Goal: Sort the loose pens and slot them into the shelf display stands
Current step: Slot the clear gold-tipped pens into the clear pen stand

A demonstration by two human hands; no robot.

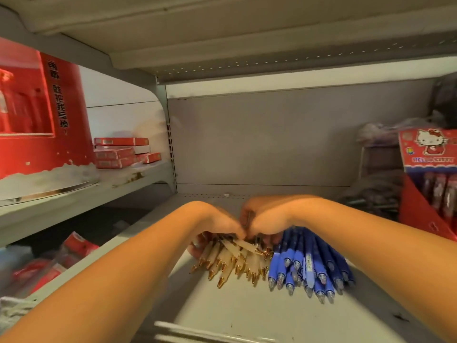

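**Two hands over sorted pens on a shelf**

Grey shelf (237, 308) bare in front, red display box (42, 115) far left, Hello Kitty stand (430, 169) with packed pens far right. Mid-shelf, blue pens (309, 271) fanned under the right hand (269, 216), cream gold-tipped pens (235, 261) just beside, under the left hand (217, 221). Left fingers curled round the cream bundle; right grip hidden, cannot tell
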